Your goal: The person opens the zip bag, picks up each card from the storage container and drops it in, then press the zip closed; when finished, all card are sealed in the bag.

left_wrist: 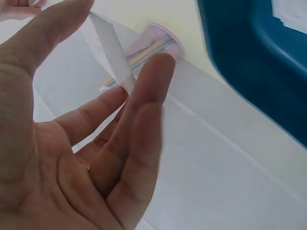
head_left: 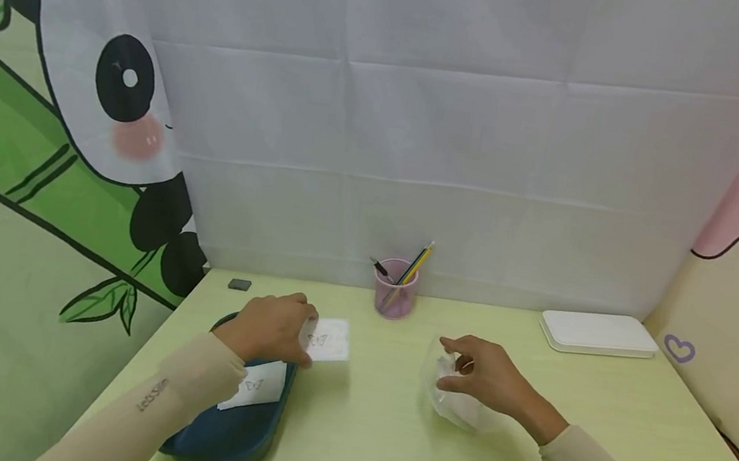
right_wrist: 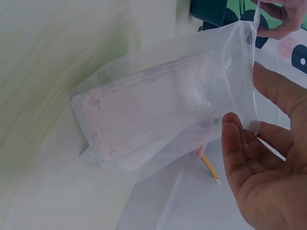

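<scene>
Between thumb and fingertips, my left hand [head_left: 271, 325] pinches a white card [head_left: 330, 340] with a small dark drawing, just right of the tray's far end. The left wrist view shows this card [left_wrist: 109, 48] edge-on, looking fairly thick. My right hand [head_left: 489, 375] grips a clear plastic bag [head_left: 451, 406] by its top edge. In the right wrist view, white cards [right_wrist: 148, 108] with a pinkish ornate border and lines lie inside the bag. Under my left forearm, the dark blue tray [head_left: 236, 447] holds more white cards [head_left: 259, 386] with a similar drawing.
A pink mesh cup [head_left: 395, 300] with pencils and a pen stands at the back middle. The flat white box [head_left: 597, 333] lies at the back right. A small grey block [head_left: 239, 284] sits at the back left, near the white backdrop [head_left: 443, 147].
</scene>
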`<state>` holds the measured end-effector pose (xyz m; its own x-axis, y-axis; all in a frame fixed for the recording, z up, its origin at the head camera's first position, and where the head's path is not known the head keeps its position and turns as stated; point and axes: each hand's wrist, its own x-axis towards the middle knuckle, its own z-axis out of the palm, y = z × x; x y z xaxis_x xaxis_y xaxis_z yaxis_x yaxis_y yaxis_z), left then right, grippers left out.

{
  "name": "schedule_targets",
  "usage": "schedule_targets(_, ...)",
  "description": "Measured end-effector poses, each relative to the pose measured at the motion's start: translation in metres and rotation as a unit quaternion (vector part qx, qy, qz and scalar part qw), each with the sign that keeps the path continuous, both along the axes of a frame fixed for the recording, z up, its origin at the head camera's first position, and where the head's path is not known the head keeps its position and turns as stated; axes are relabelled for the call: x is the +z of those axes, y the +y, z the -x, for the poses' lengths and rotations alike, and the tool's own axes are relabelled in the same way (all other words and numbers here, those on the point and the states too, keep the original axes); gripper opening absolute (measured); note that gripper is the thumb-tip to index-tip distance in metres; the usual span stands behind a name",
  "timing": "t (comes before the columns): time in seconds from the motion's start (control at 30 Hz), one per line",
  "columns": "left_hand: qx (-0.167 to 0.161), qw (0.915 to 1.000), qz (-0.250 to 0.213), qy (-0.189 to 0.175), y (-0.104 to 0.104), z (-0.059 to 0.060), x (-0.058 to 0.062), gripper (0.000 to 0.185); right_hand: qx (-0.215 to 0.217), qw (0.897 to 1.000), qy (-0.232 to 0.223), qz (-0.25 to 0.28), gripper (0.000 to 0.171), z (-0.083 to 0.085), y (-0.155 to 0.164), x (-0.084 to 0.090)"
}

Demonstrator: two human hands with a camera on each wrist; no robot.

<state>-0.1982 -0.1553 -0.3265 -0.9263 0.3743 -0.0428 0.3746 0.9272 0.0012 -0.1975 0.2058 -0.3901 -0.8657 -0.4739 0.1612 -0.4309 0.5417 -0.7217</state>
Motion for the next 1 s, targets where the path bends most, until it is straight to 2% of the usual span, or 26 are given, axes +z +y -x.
schedule_targets(0.23,-0.026,0.9996,-0.006,0.014,0.028,0.004,-0.003,0.069,0.001,1.000,0.002,-0.003,0.068,0.001,-0.001,-0.001)
schedule_targets(0.57,-0.071,0.9971,0.003,0.028,0.072,0.002,-0.008,0.069,0.002,1.000,0.005,0.002,0.067,-0.001,-0.003,-0.001)
schedule_targets(0.8,-0.089,0.9957,0.000,0.026,0.099,-0.002,-0.011,0.067,0.004,1.000,0.006,-0.002,0.067,-0.002,-0.004,0.000)
schedule_targets(1.0,-0.093,0.9948,0.025,0.034,0.113,-0.004,-0.014,0.066,0.006,1.000,0.006,-0.003,0.067,-0.002,-0.005,0.001)
